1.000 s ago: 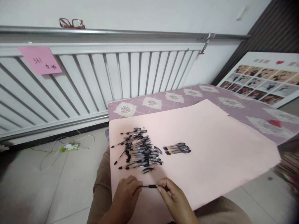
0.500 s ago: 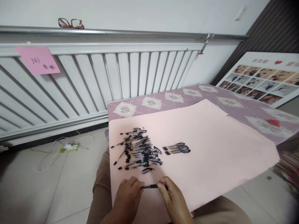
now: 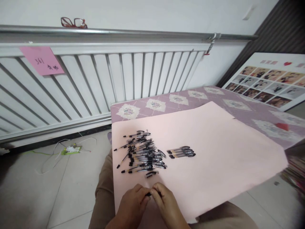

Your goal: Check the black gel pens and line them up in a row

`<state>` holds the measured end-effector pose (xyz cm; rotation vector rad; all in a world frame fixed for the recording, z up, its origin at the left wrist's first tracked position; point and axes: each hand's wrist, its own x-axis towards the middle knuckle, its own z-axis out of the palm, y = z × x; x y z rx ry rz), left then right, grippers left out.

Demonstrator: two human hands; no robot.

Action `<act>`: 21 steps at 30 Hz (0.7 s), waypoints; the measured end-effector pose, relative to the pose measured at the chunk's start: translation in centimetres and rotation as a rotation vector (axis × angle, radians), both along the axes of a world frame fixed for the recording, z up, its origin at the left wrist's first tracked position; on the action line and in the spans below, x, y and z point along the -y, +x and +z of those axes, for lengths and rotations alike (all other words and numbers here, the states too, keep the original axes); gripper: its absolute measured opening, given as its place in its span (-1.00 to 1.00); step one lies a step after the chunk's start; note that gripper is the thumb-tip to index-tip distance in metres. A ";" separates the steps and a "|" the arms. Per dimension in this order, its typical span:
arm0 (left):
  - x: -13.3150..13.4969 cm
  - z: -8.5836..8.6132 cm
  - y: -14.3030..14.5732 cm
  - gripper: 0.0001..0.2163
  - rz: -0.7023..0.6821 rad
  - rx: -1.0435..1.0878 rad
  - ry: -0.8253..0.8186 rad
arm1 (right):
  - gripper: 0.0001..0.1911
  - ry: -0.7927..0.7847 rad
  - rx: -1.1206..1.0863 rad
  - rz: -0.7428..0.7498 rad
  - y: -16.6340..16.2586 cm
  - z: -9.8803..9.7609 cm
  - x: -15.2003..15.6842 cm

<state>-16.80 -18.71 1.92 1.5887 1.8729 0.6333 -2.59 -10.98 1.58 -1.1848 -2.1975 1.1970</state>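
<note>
My left hand (image 3: 132, 206) and my right hand (image 3: 166, 206) meet at the near edge of a large pink sheet (image 3: 214, 152). Both pinch one black pen (image 3: 149, 193), of which only a short dark piece shows between the fingertips. Just beyond my hands lies a loose pen cap (image 3: 151, 173). Behind it sits a pile of several clear-and-black pens (image 3: 140, 153). To its right a small neat group of pens (image 3: 181, 152) lies side by side.
The sheet covers a purple patterned table (image 3: 186, 98). A white radiator (image 3: 95, 79) with a pink note (image 3: 42, 59) runs behind; red glasses (image 3: 73, 23) rest on its rail. A photo board (image 3: 264, 79) leans at right. Cables (image 3: 69, 149) lie on the tiled floor.
My two hands have come together, so the pen between them is now almost covered by my fingers. The piles of pens have not moved.
</note>
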 end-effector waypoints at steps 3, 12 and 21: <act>0.0 0.0 -0.7 -0.79 0.064 0.090 0.029 | -0.81 0.127 -0.027 -0.010 -0.5 0.1 -1.0; 0.1 -0.6 -2.2 -0.81 0.166 0.170 0.084 | -0.85 0.641 0.376 0.106 -2.6 -1.7 -3.4; 0.1 -0.4 -2.2 -0.80 0.171 0.189 0.068 | -0.83 0.586 0.245 0.166 -2.2 -1.1 -3.5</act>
